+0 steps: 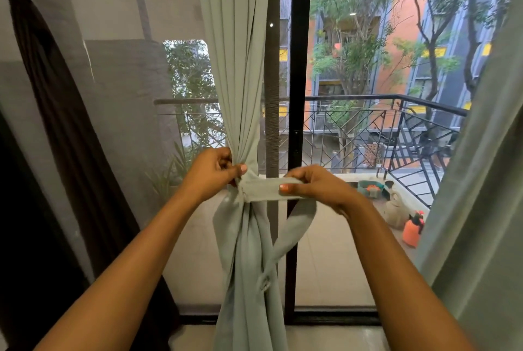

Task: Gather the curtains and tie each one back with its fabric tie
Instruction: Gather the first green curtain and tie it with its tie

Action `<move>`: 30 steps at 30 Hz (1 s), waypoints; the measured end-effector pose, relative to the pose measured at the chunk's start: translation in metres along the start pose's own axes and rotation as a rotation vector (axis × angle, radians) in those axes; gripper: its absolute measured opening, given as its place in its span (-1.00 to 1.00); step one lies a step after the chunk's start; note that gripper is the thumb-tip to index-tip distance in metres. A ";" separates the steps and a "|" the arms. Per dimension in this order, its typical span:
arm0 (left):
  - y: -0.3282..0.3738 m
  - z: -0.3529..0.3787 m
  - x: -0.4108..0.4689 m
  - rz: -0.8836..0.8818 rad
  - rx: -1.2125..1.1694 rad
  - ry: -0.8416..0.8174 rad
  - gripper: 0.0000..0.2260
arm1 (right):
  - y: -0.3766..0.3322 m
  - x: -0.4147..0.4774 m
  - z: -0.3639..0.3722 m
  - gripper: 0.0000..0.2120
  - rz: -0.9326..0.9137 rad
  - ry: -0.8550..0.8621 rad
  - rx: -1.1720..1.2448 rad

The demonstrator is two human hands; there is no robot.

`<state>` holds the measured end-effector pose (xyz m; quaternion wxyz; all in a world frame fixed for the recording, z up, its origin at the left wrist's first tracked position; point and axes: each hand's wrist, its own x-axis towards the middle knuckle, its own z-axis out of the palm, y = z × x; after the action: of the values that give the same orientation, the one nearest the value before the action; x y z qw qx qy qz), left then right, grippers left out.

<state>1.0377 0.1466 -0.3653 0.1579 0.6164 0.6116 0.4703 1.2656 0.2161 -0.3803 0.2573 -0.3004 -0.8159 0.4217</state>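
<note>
The pale green pleated fabric curtain (240, 90) hangs bunched before a black door post (300, 67), its flat matching fabric tie (261, 189) wrapped around it. The left hand (212, 173) clamps curled fingers on the gather. The right hand (318, 186) pinches the tie's band, stretched sideways.

The curtain (235, 67) and tie (263, 190) are showing plain pale green; the drape (56, 81) is looking dark brown; the sprayer (411, 233) is showing orange.

no legible text, no labels, no brands, no numbers, no signs anywhere
</note>
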 end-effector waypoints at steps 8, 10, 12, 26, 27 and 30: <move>0.008 0.020 -0.005 0.148 0.128 0.074 -0.82 | -0.012 0.036 -0.023 -0.89 -0.255 0.324 -0.445; 0.004 0.022 -0.005 0.142 0.027 0.057 -0.82 | -0.004 0.045 -0.017 -0.97 -0.207 0.244 -0.310; -0.003 0.024 -0.007 0.137 -0.049 0.033 -0.91 | 0.008 0.055 -0.011 -0.99 -0.162 0.201 -0.223; -0.017 0.023 0.012 0.121 -0.234 -0.064 -0.79 | 0.030 0.073 0.040 -0.72 -0.016 0.301 0.315; -0.017 0.020 0.012 0.118 -0.221 -0.090 -0.78 | 0.031 0.070 0.043 -0.72 -0.021 0.202 0.456; -0.016 0.016 0.015 0.149 -0.124 -0.113 -0.77 | 0.042 0.068 0.039 -0.68 -0.002 0.016 0.777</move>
<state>1.0374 0.1697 -0.3792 0.1946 0.6744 0.5240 0.4824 1.2034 0.2628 -0.4243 0.3587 -0.1832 -0.5937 0.6966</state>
